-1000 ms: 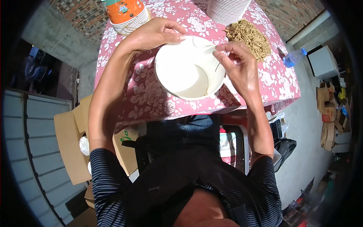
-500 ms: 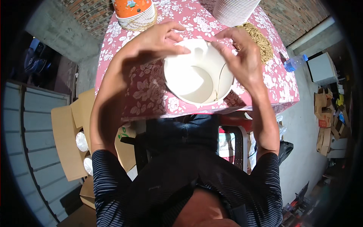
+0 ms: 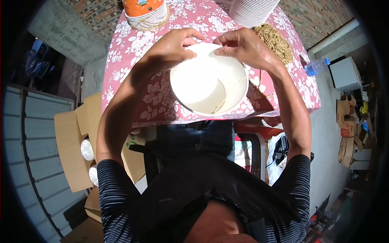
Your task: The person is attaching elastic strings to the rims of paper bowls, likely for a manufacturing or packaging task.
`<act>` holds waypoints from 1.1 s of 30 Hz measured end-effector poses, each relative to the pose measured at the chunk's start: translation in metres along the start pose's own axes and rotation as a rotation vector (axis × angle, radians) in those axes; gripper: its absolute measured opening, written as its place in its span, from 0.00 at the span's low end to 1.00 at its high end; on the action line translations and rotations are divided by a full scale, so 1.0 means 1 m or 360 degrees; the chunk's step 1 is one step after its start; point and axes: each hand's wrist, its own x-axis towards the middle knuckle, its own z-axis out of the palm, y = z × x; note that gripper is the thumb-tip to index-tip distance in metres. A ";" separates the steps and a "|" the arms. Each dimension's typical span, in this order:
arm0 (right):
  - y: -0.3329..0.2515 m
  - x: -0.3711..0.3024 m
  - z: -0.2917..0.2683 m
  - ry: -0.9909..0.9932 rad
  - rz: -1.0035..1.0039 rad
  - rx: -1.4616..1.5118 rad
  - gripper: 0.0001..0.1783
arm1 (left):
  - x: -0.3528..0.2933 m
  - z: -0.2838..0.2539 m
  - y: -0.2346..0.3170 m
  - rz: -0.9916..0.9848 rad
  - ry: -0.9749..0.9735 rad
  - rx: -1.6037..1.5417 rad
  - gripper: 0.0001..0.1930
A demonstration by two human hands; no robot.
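A white paper bucket [image 3: 235, 71] tilts toward me at the near side of the table, its open mouth showing. At its far rim, my left hand [image 3: 178, 46] grips the left part, thumb on the inside and fingers behind. My right hand [image 3: 239, 46] closes on the same rim a little to the right, its thumb inside the mouth. Whether its fingertips also pinch a string is too small to tell. Thin straw-coloured twine [image 3: 221, 106] hangs inside the bucket and crosses its right rim. More loose twine [image 3: 262, 94] lies on the cloth beneath my right wrist.
A heap of tan twine [image 3: 275, 42] lies at the right, near a stack of white buckets [image 3: 251, 14]. An orange-patterned bucket stack [image 3: 145, 12] stands far left. The flowered tablecloth [image 3: 117, 79] covers the table. A plastic bottle [image 3: 316, 67] is at the right edge.
The bucket has shifted slightly left and turned, so the twine inside sits further left. My right hand has moved left along the rim, closer to my left hand.
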 end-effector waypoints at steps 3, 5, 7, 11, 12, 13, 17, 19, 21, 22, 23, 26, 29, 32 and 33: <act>-0.013 -0.004 -0.001 -0.0142 0.0247 0.0035 0.11 | 0.003 0.000 0.002 0.0029 0.0059 0.0179 0.22; -0.017 -0.009 0.003 -0.0053 0.0308 0.0089 0.08 | 0.004 0.005 0.001 0.0171 0.0183 0.0413 0.21; -0.015 -0.013 0.007 0.0022 0.0367 0.0111 0.09 | 0.002 0.014 0.004 0.0316 0.0292 0.0649 0.19; -0.017 -0.019 0.019 0.0172 0.0444 0.0200 0.10 | -0.010 0.029 0.014 0.1104 0.0807 0.1430 0.17; -0.017 -0.019 0.023 0.0212 0.0423 0.0262 0.10 | -0.011 0.030 0.015 0.1113 0.0813 0.1541 0.15; -0.016 -0.019 0.024 0.0212 0.0422 0.0266 0.10 | -0.011 0.031 0.016 0.1121 0.0819 0.1652 0.14; -0.015 -0.020 0.026 0.0195 0.0437 0.0424 0.11 | -0.012 0.032 0.017 0.1098 0.0818 0.1767 0.13; -0.014 -0.021 0.026 0.0187 0.0453 0.0480 0.12 | -0.010 0.034 0.017 0.1145 0.0916 0.1930 0.09; -0.013 -0.023 0.026 0.0189 0.0471 0.0478 0.14 | -0.009 0.035 0.021 0.1178 0.0928 0.2039 0.07; -0.012 -0.023 0.026 0.0196 0.0474 0.0480 0.14 | -0.009 0.036 0.023 0.1205 0.0945 0.2145 0.05; -0.011 -0.023 0.026 0.0184 0.0503 0.0473 0.14 | -0.008 0.037 0.022 0.1212 0.0939 0.2145 0.05; -0.015 -0.023 0.026 0.0193 0.0544 0.0471 0.14 | -0.009 0.039 0.023 0.1275 0.0889 0.2209 0.04; -0.021 -0.025 0.026 0.0222 0.0572 0.0486 0.14 | -0.010 0.042 0.024 0.1148 0.0801 0.2246 0.10; -0.021 -0.026 0.028 0.0249 0.0585 0.0520 0.13 | -0.006 0.041 0.022 0.1367 0.0930 0.2359 0.04; -0.019 -0.026 0.028 0.0266 0.0586 0.0544 0.12 | -0.005 0.041 0.022 0.1383 0.0917 0.2378 0.04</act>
